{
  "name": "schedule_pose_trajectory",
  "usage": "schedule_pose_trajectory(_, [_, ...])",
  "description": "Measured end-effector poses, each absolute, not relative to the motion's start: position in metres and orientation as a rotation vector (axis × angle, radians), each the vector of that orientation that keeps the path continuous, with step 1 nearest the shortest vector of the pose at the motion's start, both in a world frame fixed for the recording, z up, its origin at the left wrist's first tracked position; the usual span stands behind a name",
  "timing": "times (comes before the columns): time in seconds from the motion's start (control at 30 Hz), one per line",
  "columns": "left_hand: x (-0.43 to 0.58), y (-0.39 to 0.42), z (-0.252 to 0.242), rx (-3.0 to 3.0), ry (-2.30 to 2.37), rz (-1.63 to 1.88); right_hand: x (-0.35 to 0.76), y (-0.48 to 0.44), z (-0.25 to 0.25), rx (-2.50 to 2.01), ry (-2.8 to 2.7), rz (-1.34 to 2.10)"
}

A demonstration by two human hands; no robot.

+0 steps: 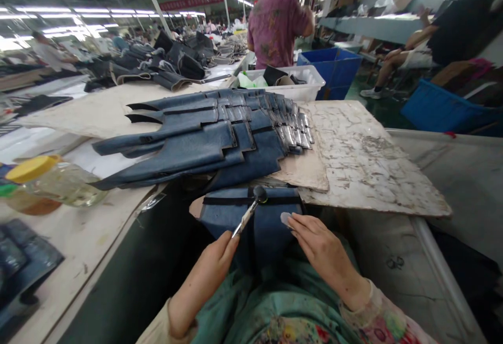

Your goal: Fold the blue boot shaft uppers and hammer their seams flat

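Note:
My left hand point(217, 256) is closed around the pale, shiny handle of a hammer point(245, 220). Its dark round head rests on or just above a blue leather-like panel point(226, 213) with crossing black strips, lying in front of me. At the panel's right side, my right hand point(323, 244) has its fingers together, pinching a small translucent whitish piece point(286, 218) whose kind I cannot make out. Just beyond, overlapping blue panels point(192, 145) lie in rows, several with shiny silvery ends at the right.
A worn board point(365, 155) extends to the right. Jars point(74, 181), one yellow-lidded, stand left. Behind are a white bin point(302, 85), a blue bin point(332, 66) and a person in a purple shirt point(271, 24). Another person sits at right.

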State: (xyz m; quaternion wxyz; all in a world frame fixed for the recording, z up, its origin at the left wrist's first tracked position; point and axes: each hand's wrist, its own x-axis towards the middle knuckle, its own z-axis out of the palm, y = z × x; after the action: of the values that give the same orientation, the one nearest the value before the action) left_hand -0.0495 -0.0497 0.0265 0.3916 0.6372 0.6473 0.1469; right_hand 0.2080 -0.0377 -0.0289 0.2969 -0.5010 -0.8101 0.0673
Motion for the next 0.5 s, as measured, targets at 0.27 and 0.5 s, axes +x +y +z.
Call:
schedule_pose_trajectory(0.27, [-0.102,-0.068,0.032,1.563,1.891,0.434,0.208,-0.036,-0.028,-1.310,-2.149,0.175])
schedule_pose_trajectory(0.5, [-0.173,-0.089,0.053,1.485,2.324,0.622,0.215,-0.035,-0.034,-1.241,-2.183,0.172])
